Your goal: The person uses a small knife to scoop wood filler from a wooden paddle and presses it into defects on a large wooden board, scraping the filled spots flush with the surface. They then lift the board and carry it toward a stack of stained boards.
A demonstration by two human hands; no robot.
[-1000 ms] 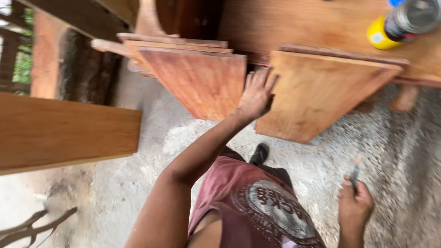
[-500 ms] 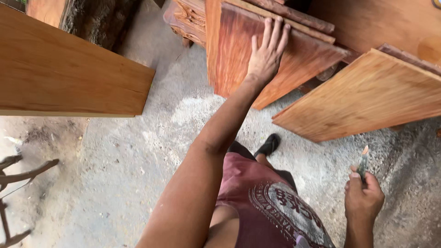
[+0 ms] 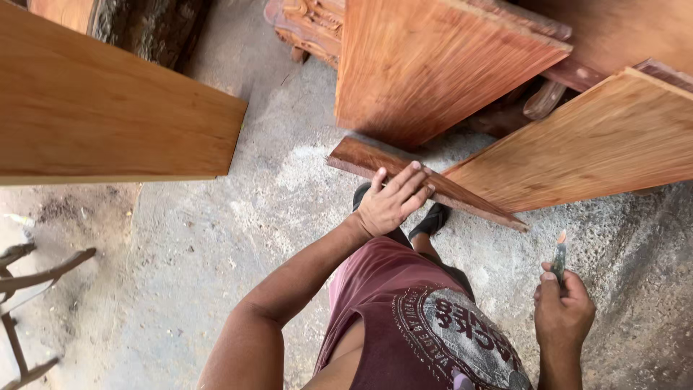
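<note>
My left hand (image 3: 393, 201) lies over the upper edge of a dark reddish wooden board (image 3: 476, 198) that tips toward me and shows almost edge-on, with the fingers curled across it. Behind it a broad orange-brown board (image 3: 426, 65) leans upright against carved furniture (image 3: 303, 25). To the right, another pale board (image 3: 599, 148) slants over the floor. My right hand (image 3: 564, 312) is low at the right, closed around a small slim tool (image 3: 559, 256) with a green handle and a pointed tip that sticks upward.
A long light plank (image 3: 108, 115) juts in from the left at upper height. A rough concrete floor (image 3: 195, 267) with sawdust lies below. A metal frame (image 3: 29, 289) stands at the left edge. My dark shoe (image 3: 432, 220) shows under the board.
My left hand has come down from flat on the leaning boards to the edge of one dark board, which has tipped toward me. The view has shifted downward. The right hand keeps the tool.
</note>
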